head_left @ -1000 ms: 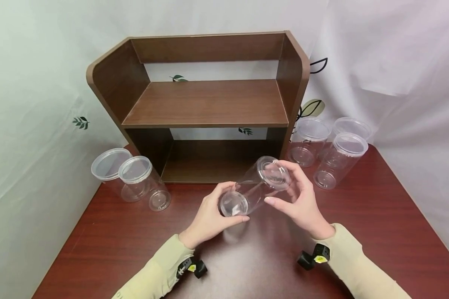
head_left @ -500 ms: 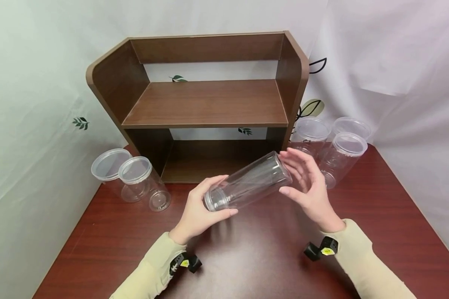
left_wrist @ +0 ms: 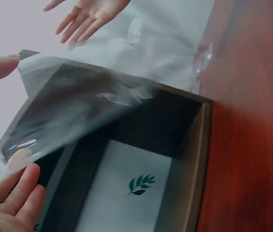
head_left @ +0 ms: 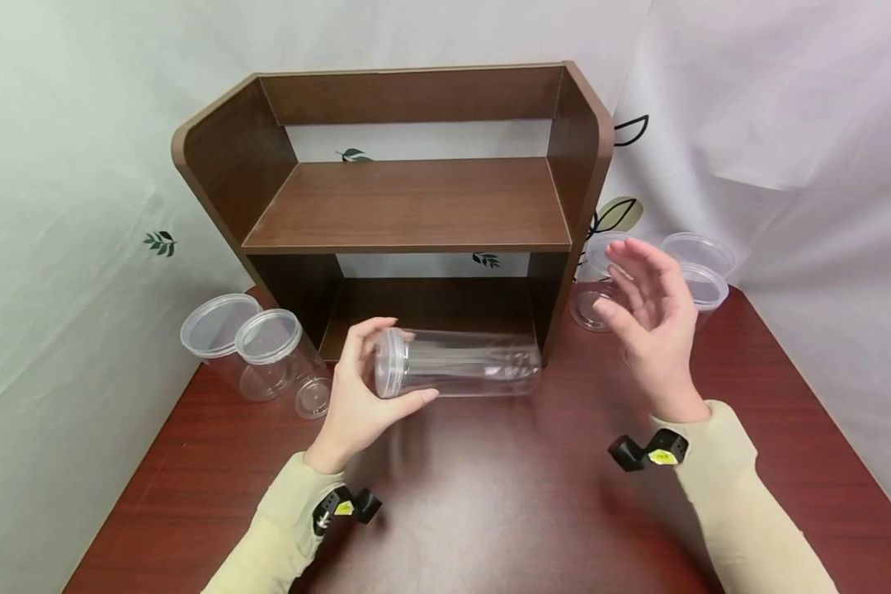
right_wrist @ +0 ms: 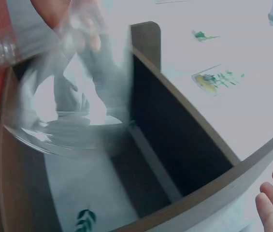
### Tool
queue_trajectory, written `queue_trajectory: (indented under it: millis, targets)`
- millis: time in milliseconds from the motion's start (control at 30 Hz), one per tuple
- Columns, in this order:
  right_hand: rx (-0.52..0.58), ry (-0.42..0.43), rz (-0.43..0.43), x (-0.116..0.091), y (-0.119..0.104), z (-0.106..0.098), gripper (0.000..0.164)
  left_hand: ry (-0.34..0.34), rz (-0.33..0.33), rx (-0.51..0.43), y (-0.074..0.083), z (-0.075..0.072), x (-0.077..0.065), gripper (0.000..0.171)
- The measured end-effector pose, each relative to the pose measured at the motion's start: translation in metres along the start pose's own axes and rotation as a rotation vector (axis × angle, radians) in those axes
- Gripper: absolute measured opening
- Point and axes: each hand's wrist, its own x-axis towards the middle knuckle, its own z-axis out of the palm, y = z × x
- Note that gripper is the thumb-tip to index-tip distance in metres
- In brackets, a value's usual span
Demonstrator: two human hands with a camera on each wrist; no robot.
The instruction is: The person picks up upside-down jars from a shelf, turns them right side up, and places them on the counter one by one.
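My left hand (head_left: 356,400) grips a tall clear plastic jar (head_left: 471,363) by its lidded end. The jar lies sideways above the table, its base pointing right, in front of the shelf's lower opening. In the left wrist view, thumb and fingers (left_wrist: 18,203) wrap the jar's near end. My right hand (head_left: 657,330) is raised to the right of the jar, apart from it, with fingers loosely bent and nothing in them. It overlaps the clear jars behind it. The right wrist view shows the held jar (right_wrist: 73,121) blurred, with the right fingers (right_wrist: 271,203) at the edge.
A brown two-tier shelf (head_left: 408,202) stands at the back of the dark red table (head_left: 490,511). Left of it are two clear lidded jars, a wide jar (head_left: 219,326) and a slimmer jar (head_left: 269,338). Several more jars (head_left: 698,247) stand at the right, partly hidden by my hand.
The jar has turned from slanted to nearly level and shifted left with my left hand. My right hand has come away from the jar's base, moving right and up.
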Motion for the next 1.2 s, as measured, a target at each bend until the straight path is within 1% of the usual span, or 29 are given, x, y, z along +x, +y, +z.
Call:
queue_trajectory:
  millis: [33,100,200,300,400,533,567,667,767,800,1000,1067,1200]
  targets:
    - [-0.005,0.018,0.003,0.004,-0.001,0.001,0.061,0.009,0.002,0.006,0.002,-0.002,0.001,0.089]
    - [-0.017,0.048,0.011,0.011,-0.002,0.003,0.061,0.024,0.002,0.011,0.011,-0.005,0.003,0.088]
    - [-0.054,0.054,0.022,0.021,0.000,0.007,0.060,0.043,-0.004,0.008,0.027,-0.008,0.005,0.083]
    - [-0.089,0.040,0.033,0.027,0.003,0.011,0.061,0.067,-0.014,0.027,0.026,-0.013,0.005,0.080]
    - [-0.124,0.028,0.048,0.032,0.006,0.015,0.062,0.107,-0.011,0.090,0.028,-0.017,0.003,0.077]
    - [-0.160,0.040,0.078,0.036,0.012,0.020,0.062,0.151,-0.014,0.162,0.030,-0.021,0.001,0.076]
    - [-0.161,0.049,0.090,0.037,0.013,0.020,0.062,0.159,-0.019,0.178,0.030,-0.021,0.000,0.076]
    - [-0.195,0.058,0.091,0.038,0.016,0.020,0.062,0.173,-0.044,0.211,0.031,-0.021,-0.002,0.076]
    - [-0.202,0.074,0.100,0.039,0.018,0.021,0.060,0.186,-0.075,0.232,0.029,-0.020,-0.004,0.077]
    - [-0.207,0.079,0.100,0.040,0.019,0.021,0.060,0.191,-0.086,0.233,0.026,-0.021,-0.005,0.077]
    - [-0.239,0.111,0.108,0.042,0.021,0.023,0.054,0.212,-0.155,0.244,-0.004,-0.028,-0.013,0.084]
    - [-0.259,0.119,0.104,0.042,0.022,0.023,0.051,0.216,-0.164,0.244,-0.009,-0.031,-0.015,0.083]
    - [-0.268,0.134,0.091,0.044,0.025,0.023,0.046,0.224,-0.173,0.246,-0.015,-0.033,-0.017,0.080]
